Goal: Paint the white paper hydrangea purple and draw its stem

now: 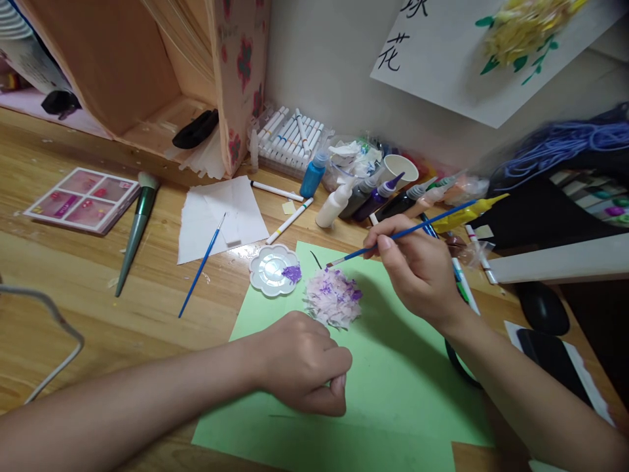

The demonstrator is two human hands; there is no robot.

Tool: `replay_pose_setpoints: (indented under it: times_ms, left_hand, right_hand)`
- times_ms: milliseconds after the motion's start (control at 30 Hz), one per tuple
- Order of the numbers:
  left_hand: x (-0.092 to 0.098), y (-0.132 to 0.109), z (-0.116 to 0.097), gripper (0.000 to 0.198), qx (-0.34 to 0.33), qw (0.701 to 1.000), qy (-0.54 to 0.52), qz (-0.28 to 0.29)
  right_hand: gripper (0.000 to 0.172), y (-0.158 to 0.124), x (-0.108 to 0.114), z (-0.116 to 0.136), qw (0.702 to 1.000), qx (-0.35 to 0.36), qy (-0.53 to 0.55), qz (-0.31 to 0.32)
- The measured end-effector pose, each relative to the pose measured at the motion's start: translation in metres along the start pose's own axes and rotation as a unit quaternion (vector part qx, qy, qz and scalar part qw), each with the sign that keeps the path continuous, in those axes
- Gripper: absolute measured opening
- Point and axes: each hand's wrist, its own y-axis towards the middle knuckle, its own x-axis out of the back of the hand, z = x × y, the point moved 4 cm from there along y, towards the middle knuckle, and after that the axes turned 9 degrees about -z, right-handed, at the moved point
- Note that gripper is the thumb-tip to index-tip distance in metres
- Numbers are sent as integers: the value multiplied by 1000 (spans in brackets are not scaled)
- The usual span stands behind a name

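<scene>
My right hand [417,269] pinches a blue paintbrush [432,223], its bristle tip hovering just above and right of a white palette [270,270] holding a dab of purple paint [293,273]. A white tissue-paper flower [333,298] dabbed with purple lies on a light green paper sheet [393,387]. My left hand [302,364] rests as a loose fist on the green sheet just below the flower, nothing visible in it.
A second blue brush [201,265] and white paper [219,216] lie on the wooden desk [73,275]. Paint bottles [363,193], a paper cup [396,172] and a marker tray [289,134] stand behind. A green-handled brush [137,226] and a sticker sheet [81,200] lie at left.
</scene>
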Motion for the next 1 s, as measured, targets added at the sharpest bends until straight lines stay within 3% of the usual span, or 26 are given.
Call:
replay_pose_setpoints:
  times_ms: [233,467,633,800,1000]
  left_hand:
    - [5,1,0,16,8,998,-27,-56]
    - [5,2,0,16,9,997,-33,-68]
    - [5,2,0,16,11,997,-36,-66]
    - [5,2,1,17,13,998,-33,-60]
    - [6,2,1,17,14,997,-40,-65]
  right_hand:
    - [22,0,0,2,1000,11,-1,26]
    - [23,-2,4,0,1000,-23,13,-8]
    - [21,-4,2,3,1000,-2,-8,23]
    - [20,-4,6,5,1000,3,2,-15]
    - [19,-4,4,11,999,27,-33,21]
